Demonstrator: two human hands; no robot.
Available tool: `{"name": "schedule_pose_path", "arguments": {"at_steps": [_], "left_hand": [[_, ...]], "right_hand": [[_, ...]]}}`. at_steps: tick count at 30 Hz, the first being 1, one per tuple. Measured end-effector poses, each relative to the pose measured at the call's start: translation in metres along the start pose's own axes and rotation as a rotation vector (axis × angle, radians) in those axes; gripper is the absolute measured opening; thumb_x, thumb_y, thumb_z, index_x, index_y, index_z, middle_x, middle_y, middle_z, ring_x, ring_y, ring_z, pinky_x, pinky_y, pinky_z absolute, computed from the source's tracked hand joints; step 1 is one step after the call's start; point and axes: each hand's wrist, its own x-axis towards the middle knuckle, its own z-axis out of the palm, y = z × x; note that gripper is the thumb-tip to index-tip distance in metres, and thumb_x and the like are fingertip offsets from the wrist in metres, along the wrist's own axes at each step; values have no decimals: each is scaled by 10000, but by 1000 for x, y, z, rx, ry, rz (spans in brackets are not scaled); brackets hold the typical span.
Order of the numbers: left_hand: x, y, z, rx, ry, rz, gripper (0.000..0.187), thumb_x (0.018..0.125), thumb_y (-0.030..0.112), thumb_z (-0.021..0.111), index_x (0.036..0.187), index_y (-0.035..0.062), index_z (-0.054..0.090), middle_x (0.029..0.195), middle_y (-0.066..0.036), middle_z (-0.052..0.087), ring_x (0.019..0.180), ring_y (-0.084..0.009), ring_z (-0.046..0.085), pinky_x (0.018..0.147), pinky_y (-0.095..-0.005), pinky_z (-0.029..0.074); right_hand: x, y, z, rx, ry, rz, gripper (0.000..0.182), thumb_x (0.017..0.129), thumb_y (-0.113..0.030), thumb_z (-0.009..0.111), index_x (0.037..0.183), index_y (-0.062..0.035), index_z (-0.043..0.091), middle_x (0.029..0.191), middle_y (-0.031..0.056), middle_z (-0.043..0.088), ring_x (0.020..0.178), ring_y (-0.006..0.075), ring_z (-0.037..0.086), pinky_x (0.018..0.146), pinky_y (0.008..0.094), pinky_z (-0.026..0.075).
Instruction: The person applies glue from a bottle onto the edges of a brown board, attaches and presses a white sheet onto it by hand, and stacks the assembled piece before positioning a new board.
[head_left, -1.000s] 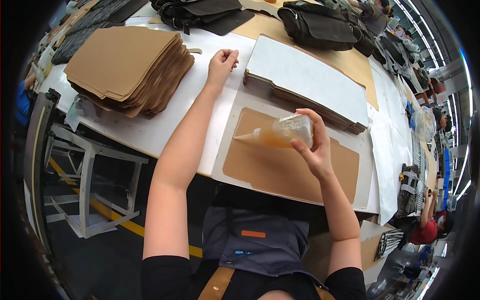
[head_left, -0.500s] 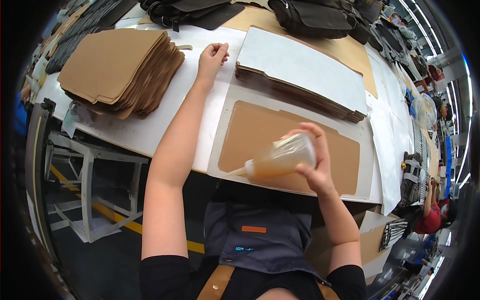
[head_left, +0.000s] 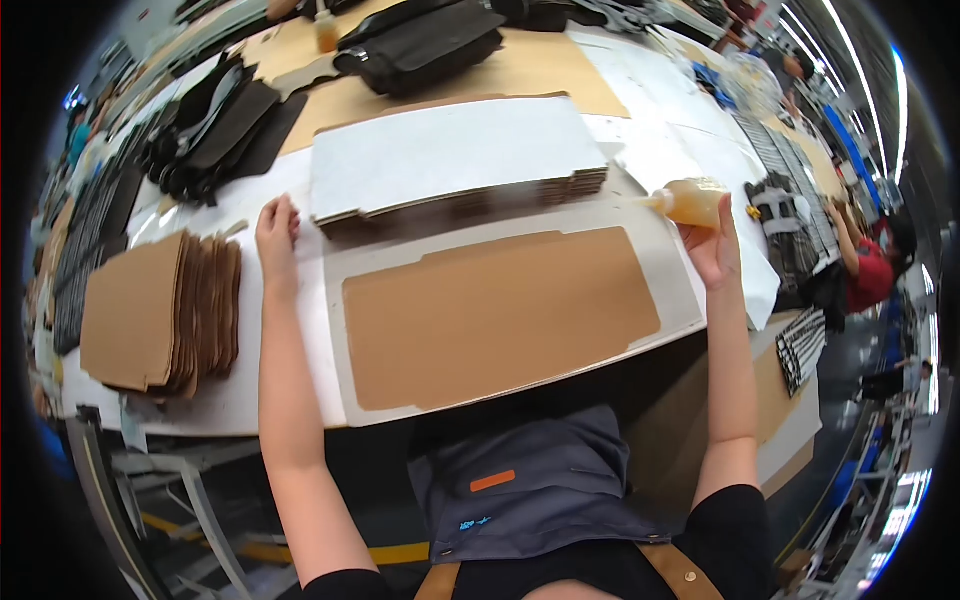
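Note:
My right hand (head_left: 712, 250) grips a clear squeeze bottle (head_left: 692, 203) partly filled with amber liquid. The bottle lies nearly level, its pale nozzle pointing left above the right end of the work area. My left hand (head_left: 279, 225) has its fingers curled in, with nothing visible in them, beside the left end of a stack of white-topped boards (head_left: 460, 150). In front of me a single brown board panel (head_left: 500, 315) with notched edges lies flat on a grey sheet (head_left: 672, 270). Left of my left forearm stands a pile of brown panels (head_left: 130, 315).
Black bags (head_left: 420, 45) lie at the back of the white table (head_left: 290, 345), with dark fabric pieces (head_left: 220, 125) at back left. Another amber bottle (head_left: 326, 30) stands far back. A person in red (head_left: 878, 265) is at the right. Striped pieces (head_left: 800, 350) hang low right.
My right hand has carried the bottle from over the panel's near edge to the right and away from me. My view has turned; my left hand stays curled near the stack's left end.

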Motion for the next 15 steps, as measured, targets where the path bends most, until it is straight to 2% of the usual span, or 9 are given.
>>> {"name": "schedule_pose_path", "arguments": {"at_steps": [1,4,5,9,15], "left_hand": [[0,0,-1,1,-10,2,238,988,292,631,995,54,611,794,38,540,671,-24,446,574,-167,354],[-1,1,-1,-4,-21,6,217,991,284,628,985,70,593,799,41,526,678,-30,439,586,-173,352],[-1,0,-1,-12,-19,7,211,992,284,626,983,77,589,800,41,522,680,-32,438,591,-174,351],[-2,0,2,-22,-12,17,207,992,289,629,992,89,576,803,42,520,681,-37,438,603,-179,353],[-2,0,1,7,-24,41,205,997,292,623,967,97,570,795,43,523,678,-37,441,605,-179,356]], "right_hand": [[0,-9,-6,-113,40,-49,581,898,-388,730,1322,-56,514,1256,91,615,1189,220,583,1003,372,502],[2,-26,-21,-428,62,-169,585,892,-351,751,1341,-66,504,1235,64,607,1154,184,591,986,355,500],[2,-30,-25,-439,61,-151,616,887,-298,766,1377,-67,474,1227,55,597,1150,167,591,991,347,497],[4,-27,-26,-488,80,-198,685,872,-253,784,1420,-53,425,1239,69,595,1150,165,595,990,336,501],[12,-20,-30,-532,38,-187,710,865,-269,789,1432,-52,422,1237,74,605,1171,161,585,1005,331,490]]}}
